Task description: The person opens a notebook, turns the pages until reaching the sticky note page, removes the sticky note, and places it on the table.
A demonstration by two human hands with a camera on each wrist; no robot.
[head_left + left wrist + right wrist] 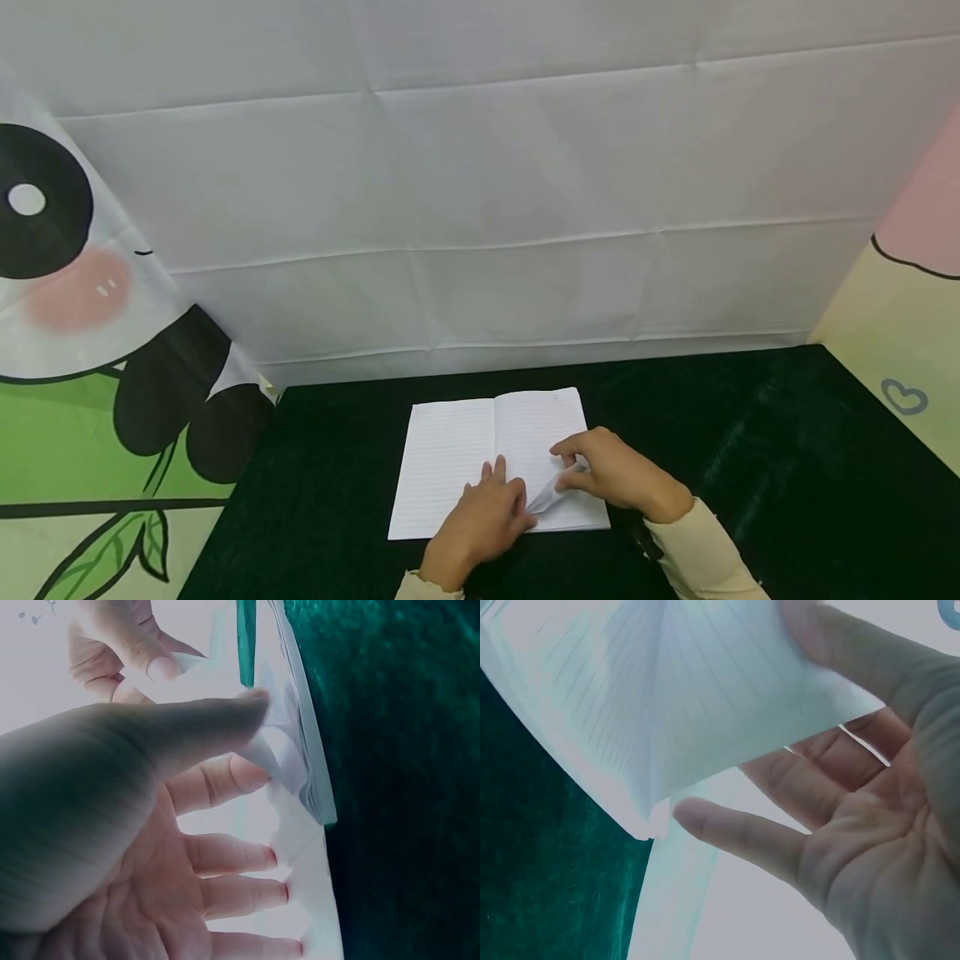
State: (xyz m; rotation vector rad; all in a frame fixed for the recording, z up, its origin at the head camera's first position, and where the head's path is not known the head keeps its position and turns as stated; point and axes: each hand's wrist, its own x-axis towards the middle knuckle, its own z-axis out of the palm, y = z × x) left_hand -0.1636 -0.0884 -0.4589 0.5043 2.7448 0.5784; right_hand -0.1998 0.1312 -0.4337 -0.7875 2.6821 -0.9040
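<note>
A lined notebook (pixel 450 442) lies open on dark green cloth. One sheet of its right-hand side is raised, and the lifted page (pixel 720 697) stands at a slant with ruled lines showing. My right hand (pixel 618 471) grips the page's outer part, one finger over its face and several fingers behind it. At the notebook's lower edge near the fold is my left hand (pixel 483 521). Its thumb and index finger hold the page's lower inner part between them, seen in the left wrist view, while the other fingers (pixel 232 855) lie extended along the left-hand page.
Dark green cloth (pixel 750 433) covers the table around the notebook. A white cloth backdrop (pixel 525 183) hangs behind it. Printed panels stand at the sides, with a cartoon figure (pixel 75 275) on the left and a small heart (pixel 904 397) on the right.
</note>
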